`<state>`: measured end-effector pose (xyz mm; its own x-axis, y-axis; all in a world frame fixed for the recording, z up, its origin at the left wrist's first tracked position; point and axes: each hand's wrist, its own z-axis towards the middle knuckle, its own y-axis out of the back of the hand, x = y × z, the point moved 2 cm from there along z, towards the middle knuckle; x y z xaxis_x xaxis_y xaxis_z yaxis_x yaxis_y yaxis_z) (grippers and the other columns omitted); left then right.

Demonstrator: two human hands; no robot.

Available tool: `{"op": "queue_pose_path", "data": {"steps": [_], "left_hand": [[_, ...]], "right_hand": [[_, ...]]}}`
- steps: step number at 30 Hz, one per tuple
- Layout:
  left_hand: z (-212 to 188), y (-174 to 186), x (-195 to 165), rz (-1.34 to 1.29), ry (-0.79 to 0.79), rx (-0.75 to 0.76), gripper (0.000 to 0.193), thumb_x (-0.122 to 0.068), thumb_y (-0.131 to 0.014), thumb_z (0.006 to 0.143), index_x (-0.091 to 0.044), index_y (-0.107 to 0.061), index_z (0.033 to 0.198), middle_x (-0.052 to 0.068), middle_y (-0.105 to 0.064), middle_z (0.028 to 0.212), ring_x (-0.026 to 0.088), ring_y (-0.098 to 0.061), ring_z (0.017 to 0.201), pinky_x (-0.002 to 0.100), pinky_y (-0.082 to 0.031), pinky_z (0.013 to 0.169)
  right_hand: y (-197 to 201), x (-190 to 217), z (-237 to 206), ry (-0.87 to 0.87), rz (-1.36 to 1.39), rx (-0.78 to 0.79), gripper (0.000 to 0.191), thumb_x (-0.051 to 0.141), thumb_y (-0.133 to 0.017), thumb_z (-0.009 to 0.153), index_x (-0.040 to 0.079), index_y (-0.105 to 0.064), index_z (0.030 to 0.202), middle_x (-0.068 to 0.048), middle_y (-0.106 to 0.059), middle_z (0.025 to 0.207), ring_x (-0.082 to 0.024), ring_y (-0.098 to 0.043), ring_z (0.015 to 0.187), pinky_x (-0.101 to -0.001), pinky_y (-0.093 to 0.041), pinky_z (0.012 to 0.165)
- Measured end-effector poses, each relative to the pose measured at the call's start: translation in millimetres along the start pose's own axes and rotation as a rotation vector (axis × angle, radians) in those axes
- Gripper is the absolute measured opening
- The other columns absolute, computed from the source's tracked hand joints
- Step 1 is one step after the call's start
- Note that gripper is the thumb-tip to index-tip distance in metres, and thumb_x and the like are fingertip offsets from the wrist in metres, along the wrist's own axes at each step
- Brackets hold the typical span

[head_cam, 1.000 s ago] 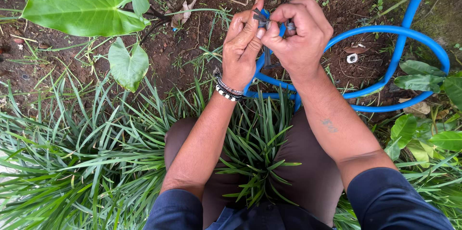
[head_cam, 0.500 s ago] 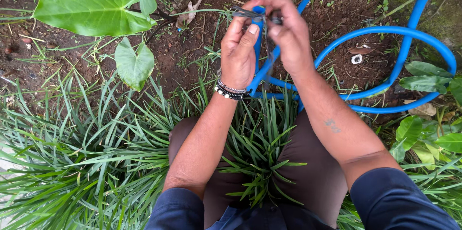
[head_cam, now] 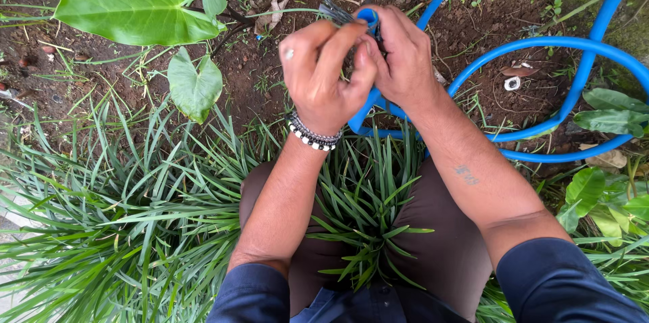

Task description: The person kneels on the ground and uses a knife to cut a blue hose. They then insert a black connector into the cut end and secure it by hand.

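Both hands up over bare soil, just past the grass clump (head_cam: 365,188). Left hand (head_cam: 323,76) curled tight around the blue hose (head_cam: 541,42) end, right hand (head_cam: 404,59) pinching it too, pressed against the left. Dark fitting (head_cam: 332,11) poking out on top. Big leaf (head_cam: 135,2) off left.

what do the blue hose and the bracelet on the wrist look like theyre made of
Blue hose: likely flexible plastic or rubber, smooth with a slight sheen, bending in easy loops. Bracelet on the left hand's wrist: small black and white beads, material unclear.
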<state>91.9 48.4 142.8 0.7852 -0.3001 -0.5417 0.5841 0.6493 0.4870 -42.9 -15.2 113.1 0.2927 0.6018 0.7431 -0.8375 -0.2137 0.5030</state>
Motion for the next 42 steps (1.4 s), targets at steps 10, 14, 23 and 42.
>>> {"op": "queue_pose_path", "data": {"steps": [10, 14, 23, 42], "left_hand": [[6.0, -5.4, 1.0, -0.042, 0.182, -0.012, 0.02, 0.0, -0.078, 0.087, -0.011, -0.069, 0.101, 0.001, -0.07, 0.1, 0.014, -0.073, 0.08, 0.028, -0.061, 0.072], [8.4, -6.5, -0.4, 0.047, 0.199, -0.003, 0.021, -0.001, -0.079, 0.081, -0.011, -0.065, 0.094, 0.001, -0.064, 0.09, 0.017, -0.07, 0.078, 0.033, -0.058, 0.07], [9.7, -10.6, 5.7, -0.024, 0.238, 0.059, 0.023, 0.001, -0.073, 0.084, -0.006, -0.052, 0.09, 0.007, -0.059, 0.089, 0.026, -0.063, 0.073, 0.04, -0.053, 0.065], [13.0, -5.5, 6.0, -0.023, 0.134, 0.065, 0.022, -0.001, -0.076, 0.081, -0.01, -0.062, 0.095, 0.002, -0.062, 0.087, 0.019, -0.067, 0.075, 0.035, -0.056, 0.069]], "right_hand": [[-2.6, 4.6, 1.4, 0.09, -0.1, -0.052, 0.032, 0.0, -0.073, 0.097, -0.002, -0.06, 0.126, -0.019, -0.066, 0.109, -0.038, -0.069, 0.098, -0.043, -0.057, 0.083], [-3.5, 4.4, 1.1, 0.085, -0.122, -0.053, 0.032, -0.004, -0.072, 0.093, -0.002, -0.062, 0.123, -0.019, -0.065, 0.102, -0.038, -0.068, 0.092, -0.043, -0.057, 0.079], [-0.6, 0.3, -0.2, 0.06, -0.118, -0.119, 0.025, 0.0, -0.077, 0.096, -0.001, -0.064, 0.118, -0.014, -0.066, 0.097, -0.029, -0.069, 0.085, -0.039, -0.056, 0.074], [-2.8, -0.7, -1.9, 0.057, -0.117, -0.099, 0.029, 0.0, -0.076, 0.094, 0.0, -0.065, 0.121, -0.015, -0.067, 0.1, -0.032, -0.071, 0.089, -0.039, -0.057, 0.076]]}}
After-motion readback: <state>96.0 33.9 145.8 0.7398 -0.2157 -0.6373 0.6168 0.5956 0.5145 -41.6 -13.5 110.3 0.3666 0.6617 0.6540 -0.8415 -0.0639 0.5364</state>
